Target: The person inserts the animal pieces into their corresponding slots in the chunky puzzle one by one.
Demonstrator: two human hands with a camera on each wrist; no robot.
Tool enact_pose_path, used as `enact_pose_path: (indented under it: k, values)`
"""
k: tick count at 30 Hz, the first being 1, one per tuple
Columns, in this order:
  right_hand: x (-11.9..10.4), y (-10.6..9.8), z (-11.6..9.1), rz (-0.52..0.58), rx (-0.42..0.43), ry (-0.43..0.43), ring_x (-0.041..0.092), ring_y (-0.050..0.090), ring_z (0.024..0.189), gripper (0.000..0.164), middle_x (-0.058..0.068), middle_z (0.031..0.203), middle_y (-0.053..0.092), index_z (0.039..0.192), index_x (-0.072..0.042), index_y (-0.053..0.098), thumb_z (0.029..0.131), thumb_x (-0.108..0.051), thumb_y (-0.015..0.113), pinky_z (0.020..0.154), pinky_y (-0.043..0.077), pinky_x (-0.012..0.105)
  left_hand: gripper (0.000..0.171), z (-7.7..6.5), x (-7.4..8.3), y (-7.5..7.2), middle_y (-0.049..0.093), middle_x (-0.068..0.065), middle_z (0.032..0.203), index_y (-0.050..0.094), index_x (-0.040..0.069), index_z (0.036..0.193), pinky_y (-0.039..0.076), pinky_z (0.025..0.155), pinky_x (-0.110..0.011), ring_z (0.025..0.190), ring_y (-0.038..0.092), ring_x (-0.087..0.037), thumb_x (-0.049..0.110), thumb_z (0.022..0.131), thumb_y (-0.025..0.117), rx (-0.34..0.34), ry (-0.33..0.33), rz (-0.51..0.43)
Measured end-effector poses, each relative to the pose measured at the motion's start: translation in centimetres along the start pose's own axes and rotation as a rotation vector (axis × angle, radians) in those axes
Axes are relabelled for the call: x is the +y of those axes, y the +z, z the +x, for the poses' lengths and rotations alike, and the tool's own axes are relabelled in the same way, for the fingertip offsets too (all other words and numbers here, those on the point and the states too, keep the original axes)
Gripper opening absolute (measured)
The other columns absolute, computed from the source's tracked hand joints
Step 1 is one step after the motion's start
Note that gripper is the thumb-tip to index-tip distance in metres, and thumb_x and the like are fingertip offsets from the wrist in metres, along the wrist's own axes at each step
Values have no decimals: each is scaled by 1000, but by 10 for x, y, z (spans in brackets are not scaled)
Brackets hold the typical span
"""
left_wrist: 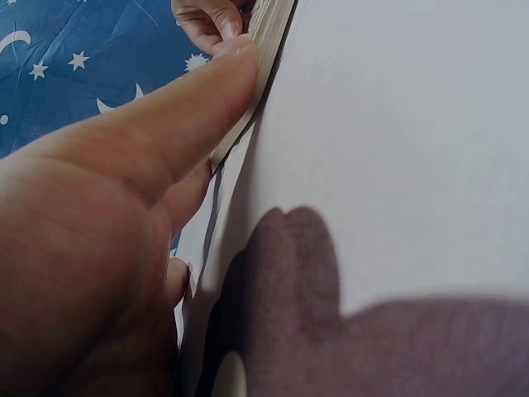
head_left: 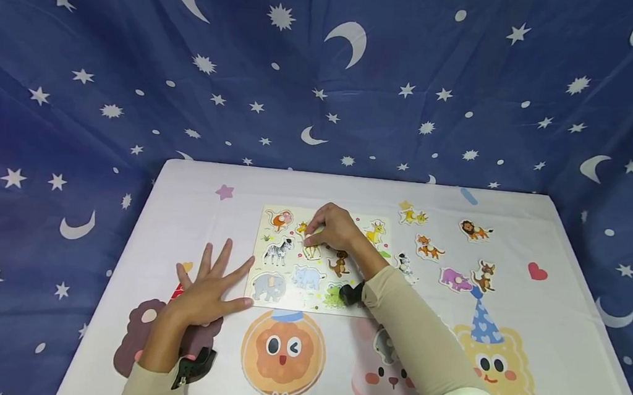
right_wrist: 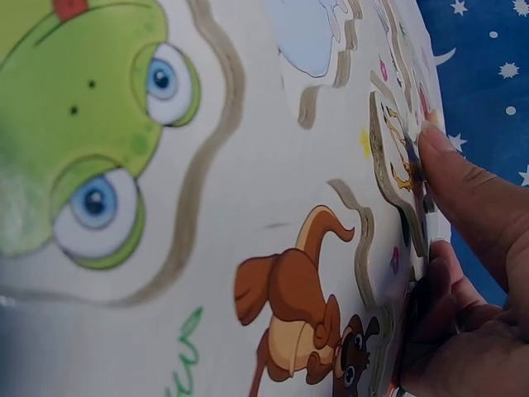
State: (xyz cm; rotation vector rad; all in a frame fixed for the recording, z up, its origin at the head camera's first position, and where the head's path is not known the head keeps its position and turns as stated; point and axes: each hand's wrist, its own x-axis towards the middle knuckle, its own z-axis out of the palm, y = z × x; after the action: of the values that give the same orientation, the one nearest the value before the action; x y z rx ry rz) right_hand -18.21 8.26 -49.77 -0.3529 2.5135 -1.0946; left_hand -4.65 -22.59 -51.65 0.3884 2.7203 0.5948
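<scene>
A wooden animal puzzle board [head_left: 292, 305] lies on the table, with shaped recesses showing printed animals. My right hand [head_left: 337, 229] reaches over its upper middle and pinches a giraffe puzzle piece [head_left: 312, 253] between thumb and fingers, at the giraffe's place in the top row. In the right wrist view the edge of the giraffe piece [right_wrist: 399, 161] shows beside the thumb; the hand hides part of it. My left hand [head_left: 206, 289] is spread on the table at the board's left side. Its thumb [left_wrist: 223, 83] touches the board's edge in the left wrist view.
Right of the board lie loose pieces: a lion [head_left: 475, 231], a fox [head_left: 429, 248], a purple hippo [head_left: 456, 280], a kangaroo [head_left: 484, 276], a yellow animal [head_left: 413, 216] and a zebra [head_left: 404, 266]. A grey piece [head_left: 385, 345] is partly under the right forearm. A starry blue cloth [head_left: 302, 97] hangs behind.
</scene>
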Motion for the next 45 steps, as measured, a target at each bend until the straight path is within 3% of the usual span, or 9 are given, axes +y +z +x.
enact_pose_path:
  k: [25,32,36,40,45]
  values:
    - [-2,4,1,-27,17,-24,17,54,108,14,0,112,60,81,-18,81,75,-24,92,101,46,37,86,0,-1,-3,-6,-13,173,34,37,159,-21,96,-88,154,-17,-53,71,86,64,7,9,-5]
    - [4,4,-3,34,14,-5,17,55,110,12,-1,114,61,85,-20,82,78,-24,91,102,46,38,85,-2,0,-1,-6,-13,173,33,38,159,-19,96,-89,154,-17,-53,71,86,63,3,12,-5]
    - [7,2,-7,65,-6,-44,17,58,113,10,-2,117,64,89,-21,82,82,-24,87,103,48,38,85,-3,2,-1,-6,-13,173,33,39,159,-18,96,-90,154,-16,-53,72,87,63,1,14,0]
    - [9,-5,-13,143,16,-90,19,61,105,7,-3,115,68,92,-22,81,86,-24,84,92,52,39,85,-3,3,-3,-4,-14,173,34,37,159,-18,96,-90,154,-15,-54,70,87,64,10,14,-1]
    - [12,-25,-29,235,96,-91,19,63,96,13,-4,106,70,97,-20,80,87,-29,83,84,53,38,85,-3,3,-3,-4,-14,173,34,36,159,-19,97,-89,154,-16,-53,69,86,65,10,8,-1]
